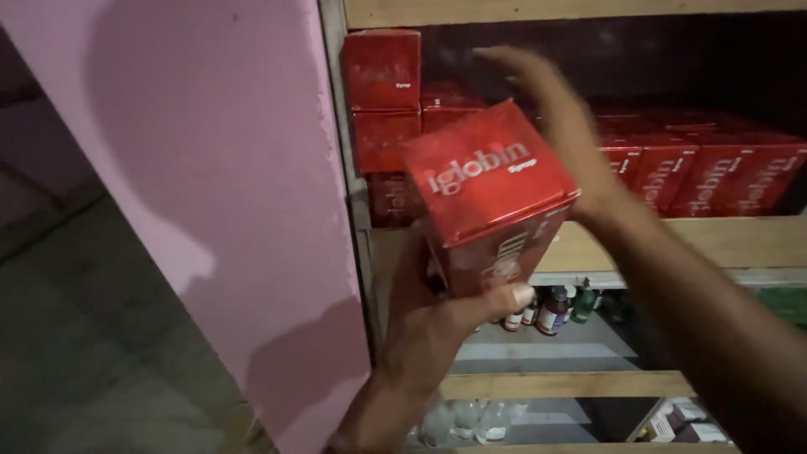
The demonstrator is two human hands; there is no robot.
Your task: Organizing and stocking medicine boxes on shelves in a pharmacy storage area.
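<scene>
My left hand (437, 315) grips a red cardboard box (487, 189) with white lettering from below, holding it tilted in front of a wooden shelf (723, 240). My right hand (555, 118) reaches over and behind the box toward the shelf, fingers spread and blurred, holding nothing. A stack of matching red boxes (382, 101) stands at the shelf's left end. A row of the same red boxes (714, 172) lies along the shelf to the right.
A pink wall (210, 193) borders the shelf on the left. On the lower shelf stand several small bottles (551, 311). Below that are clear bottles (466, 420) and small cartons (681, 424). A grey floor (76, 336) lies at the left.
</scene>
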